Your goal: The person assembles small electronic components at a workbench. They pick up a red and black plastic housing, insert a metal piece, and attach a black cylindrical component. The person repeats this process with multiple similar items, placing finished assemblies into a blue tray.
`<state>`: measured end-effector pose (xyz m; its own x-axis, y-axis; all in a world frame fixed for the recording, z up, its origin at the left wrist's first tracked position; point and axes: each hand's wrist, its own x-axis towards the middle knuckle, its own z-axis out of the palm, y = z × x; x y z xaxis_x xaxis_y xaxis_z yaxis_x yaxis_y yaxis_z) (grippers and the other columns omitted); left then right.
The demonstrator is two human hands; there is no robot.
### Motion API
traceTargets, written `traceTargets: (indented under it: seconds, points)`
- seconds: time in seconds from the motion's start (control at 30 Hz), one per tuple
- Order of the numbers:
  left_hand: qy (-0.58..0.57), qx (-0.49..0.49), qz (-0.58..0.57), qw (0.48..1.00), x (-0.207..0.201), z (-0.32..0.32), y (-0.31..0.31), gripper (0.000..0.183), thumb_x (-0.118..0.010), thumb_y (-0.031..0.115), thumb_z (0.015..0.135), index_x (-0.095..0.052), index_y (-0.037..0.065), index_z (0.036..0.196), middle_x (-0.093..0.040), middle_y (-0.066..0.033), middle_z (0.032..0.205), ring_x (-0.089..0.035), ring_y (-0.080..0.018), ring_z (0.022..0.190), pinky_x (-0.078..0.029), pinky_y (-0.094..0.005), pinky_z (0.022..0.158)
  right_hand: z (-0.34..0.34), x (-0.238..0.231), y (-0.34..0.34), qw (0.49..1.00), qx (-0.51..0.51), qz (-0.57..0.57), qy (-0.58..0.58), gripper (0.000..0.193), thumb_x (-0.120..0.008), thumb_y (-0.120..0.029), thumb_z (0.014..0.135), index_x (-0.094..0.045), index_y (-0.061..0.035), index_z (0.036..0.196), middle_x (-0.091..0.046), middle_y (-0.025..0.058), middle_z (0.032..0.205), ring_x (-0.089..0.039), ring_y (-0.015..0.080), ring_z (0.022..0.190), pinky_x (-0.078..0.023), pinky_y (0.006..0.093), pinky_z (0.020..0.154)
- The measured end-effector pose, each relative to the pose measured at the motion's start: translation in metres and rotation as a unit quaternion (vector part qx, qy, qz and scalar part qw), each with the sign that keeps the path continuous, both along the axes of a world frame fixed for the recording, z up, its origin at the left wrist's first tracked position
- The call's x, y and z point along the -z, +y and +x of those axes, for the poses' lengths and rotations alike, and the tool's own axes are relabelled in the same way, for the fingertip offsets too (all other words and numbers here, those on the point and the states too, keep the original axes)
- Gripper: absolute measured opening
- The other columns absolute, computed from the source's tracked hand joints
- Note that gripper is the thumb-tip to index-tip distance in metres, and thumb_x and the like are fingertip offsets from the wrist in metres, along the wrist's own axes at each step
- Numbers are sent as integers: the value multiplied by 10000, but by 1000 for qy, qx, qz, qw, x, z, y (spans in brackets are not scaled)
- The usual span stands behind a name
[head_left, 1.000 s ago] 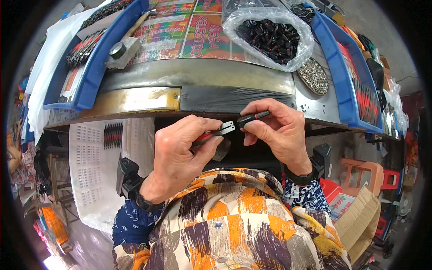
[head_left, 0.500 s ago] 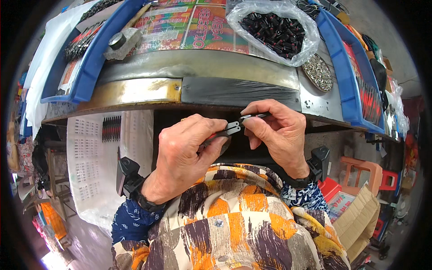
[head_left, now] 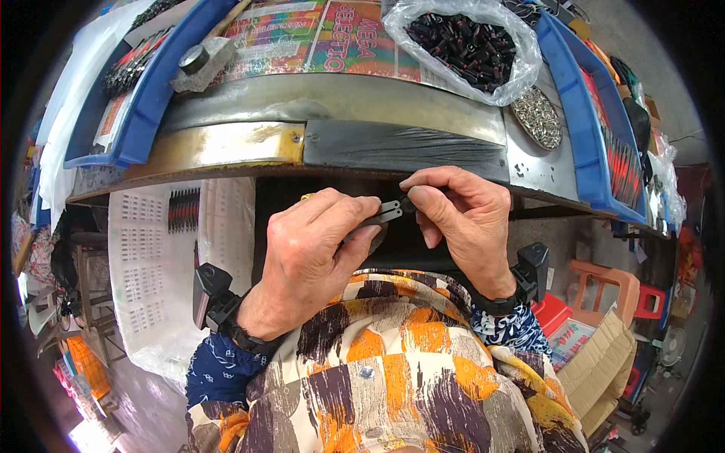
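In front of my chest, just below the bench edge, my left hand (head_left: 313, 245) is closed around a slim dark handle (head_left: 389, 212). Its grey metal end is split into two prongs with small holes, and it sticks out past the thumb toward the right. The rest of the handle is hidden in the fist. My right hand (head_left: 472, 226) pinches a small black piece (head_left: 408, 204) between thumb and index finger, right at the prongs. Fingers cover most of that piece, and I cannot tell whether it is joined to the prongs.
A clear bag of black pieces (head_left: 461, 53) and an oval dish of small metal parts (head_left: 538, 119) sit on the bench. Blue bins (head_left: 140, 132) with red-and-black items stand at both ends. Below left, a white plastic-lined basket (head_left: 143, 302) holds a row of black-and-red handles (head_left: 183, 211).
The longer dark piece with a shiny part in my right fingers now shows only as a small black end. The left hand keeps its grip, and the view has shifted slightly.
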<state>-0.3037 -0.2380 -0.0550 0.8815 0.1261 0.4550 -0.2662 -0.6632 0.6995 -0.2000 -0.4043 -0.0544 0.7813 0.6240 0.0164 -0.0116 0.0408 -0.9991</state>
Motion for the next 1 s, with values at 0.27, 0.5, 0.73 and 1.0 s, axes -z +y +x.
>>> traceTargets:
  seconds: [0.27,0.5,0.73,1.0]
  points:
    - [-4,6,11,1000,3,1,-2,271,-717,-64,700,-670,-20,963,-650,-123,788,-621,-211,644,-491,-286,543,-2,7,1,999,-25,13,16,110,-664,-82,904,-667,22,941,-635,10,735,-493,20,526,-384,161,443]
    - [5,28,-5,1000,10,1,-6,239,-712,-44,705,-650,-13,933,-616,-128,762,-621,-281,655,-497,-337,571,2,14,-1,997,-77,-1,24,126,-651,-110,918,-662,14,899,-600,-7,682,-479,15,523,-372,165,445]
    - [37,12,-37,999,20,-5,-5,242,-738,-25,699,-651,1,924,-633,-125,771,-623,-264,638,-490,-326,548,5,12,-9,987,-148,-51,36,208,-675,-11,867,-621,52,1058,-649,54,902,-590,63,642,-496,180,566]
    - [55,14,-24,998,31,-15,-8,231,-756,-23,716,-689,5,935,-665,-92,783,-650,-164,637,-524,-249,554,2,24,-17,963,-185,-78,-178,187,-648,-40,882,-615,69,1030,-648,94,885,-644,109,672,-521,218,602]
